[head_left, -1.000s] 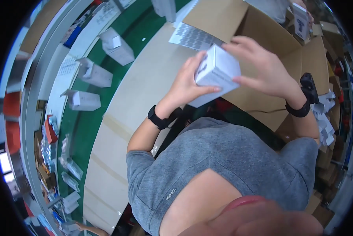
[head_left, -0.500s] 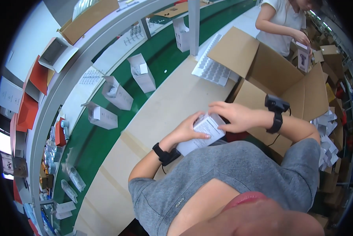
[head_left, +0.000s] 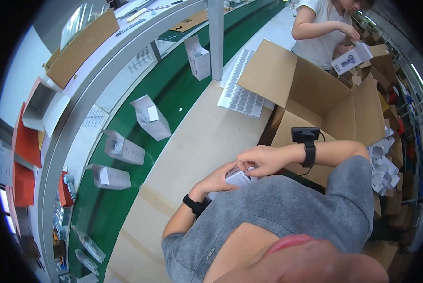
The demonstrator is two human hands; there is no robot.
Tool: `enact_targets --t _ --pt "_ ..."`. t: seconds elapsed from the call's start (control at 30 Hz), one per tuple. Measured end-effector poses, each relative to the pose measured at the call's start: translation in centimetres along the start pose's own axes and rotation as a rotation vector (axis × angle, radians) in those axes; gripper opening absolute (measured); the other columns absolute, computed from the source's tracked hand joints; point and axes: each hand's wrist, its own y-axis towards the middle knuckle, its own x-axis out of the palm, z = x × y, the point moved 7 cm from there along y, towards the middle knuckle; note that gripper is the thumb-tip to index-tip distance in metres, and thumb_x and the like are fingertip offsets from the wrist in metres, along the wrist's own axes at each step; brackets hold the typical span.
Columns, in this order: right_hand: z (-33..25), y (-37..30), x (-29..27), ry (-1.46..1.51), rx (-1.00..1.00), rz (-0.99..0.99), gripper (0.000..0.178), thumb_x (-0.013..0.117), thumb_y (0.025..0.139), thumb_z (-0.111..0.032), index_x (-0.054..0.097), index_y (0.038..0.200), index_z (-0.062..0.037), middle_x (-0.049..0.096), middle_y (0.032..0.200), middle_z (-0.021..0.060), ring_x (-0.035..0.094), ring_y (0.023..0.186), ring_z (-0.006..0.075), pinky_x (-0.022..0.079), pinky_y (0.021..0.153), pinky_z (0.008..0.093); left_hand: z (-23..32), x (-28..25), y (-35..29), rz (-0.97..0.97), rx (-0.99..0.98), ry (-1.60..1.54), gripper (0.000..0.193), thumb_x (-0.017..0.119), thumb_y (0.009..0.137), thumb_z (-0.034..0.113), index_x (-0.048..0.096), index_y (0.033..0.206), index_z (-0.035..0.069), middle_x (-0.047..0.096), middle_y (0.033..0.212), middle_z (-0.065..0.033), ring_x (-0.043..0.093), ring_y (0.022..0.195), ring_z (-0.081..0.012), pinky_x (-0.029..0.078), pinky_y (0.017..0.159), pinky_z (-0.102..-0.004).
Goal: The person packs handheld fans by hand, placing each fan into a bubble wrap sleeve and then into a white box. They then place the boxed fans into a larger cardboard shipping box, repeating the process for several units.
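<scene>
Our left grip [head_left: 216, 180] is clamped around a small white box [head_left: 240, 178], with the thumb on the side nearest us. Our right grip [head_left: 264, 159] is at the top end of it, bent fingers touching the box, but honestly we can't tell whether they're pinching anything. The box sits close in front of our grey shirt [head_left: 291, 203], by the near edge of the cream bench [head_left: 197, 132]. We've got black straps [head_left: 309, 153] on both wrists. Just past our right arm there's a big open carton [head_left: 317, 94] with its flaps spread, and a pale sheet with rows of marks [head_left: 242, 89] lies beside it. Over to our left, four open white boxes [head_left: 155, 125] are on the green belt [head_left: 110, 207], plus a couple of clear plastic sleeves [head_left: 91, 246] further down. Top right, a co-worker [head_left: 310, 35] in white holds another white box, picture printed on its side.
</scene>
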Motion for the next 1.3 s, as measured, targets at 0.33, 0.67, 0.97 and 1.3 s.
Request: enact_targets --t 0.33,0.67,0.97,1.3 --pt "1.9 4.1 -6.5 -0.163 -0.303 0.635 0.04 0.061 0.077 -0.016 0.049 0.114 -0.0048 0.05 0.116 0.0109 0.053 0.102 0.0231 0.045 0.079 0.0355 -6.6 -8.2 -4.4 0.629 0.141 -0.32 0.093 0.08 0.055 0.015 0.031 0.132 0.0 0.044 0.125 -0.0109 0.043 0.114 -0.0192 0.033 0.097 -0.0325" --pt "15.2 14.0 -4.6 0.733 0.185 0.455 0.031 0.057 0.085 -0.03 0.06 0.097 -0.0017 0.064 0.08 0.0093 0.061 0.067 0.0176 0.049 0.061 0.0325 -2.6 -12.7 -3.5 1.133 -0.019 0.345 0.053 0.072 0.067 0.027 0.053 0.11 0.002 0.059 0.1 -0.015 0.057 0.096 -0.0252 0.044 0.082 -0.0339" --pt "13.6 8.2 -8.3 0.311 0.176 0.788 0.025 0.063 0.081 -0.02 0.056 0.099 -0.0039 0.062 0.089 0.0072 0.061 0.083 0.0183 0.048 0.074 0.0293 0.4 -12.6 -4.7 1.242 -0.278 0.737 0.032 0.05 0.085 0.03 0.06 0.078 0.0 0.058 0.066 -0.0203 0.056 0.059 -0.0364 0.045 0.055 -0.0406" --pt "7.5 7.1 -3.5 -0.533 -0.515 0.33 0.03 0.066 0.067 -0.009 0.057 0.094 -0.0037 0.053 0.111 0.0119 0.046 0.112 0.03 0.042 0.089 0.0405 -0.8 -12.7 -4.5 1.363 -0.178 0.745 0.034 0.042 0.09 0.023 0.06 0.078 -0.003 0.055 0.061 -0.0215 0.054 0.057 -0.0386 0.043 0.051 -0.0407"
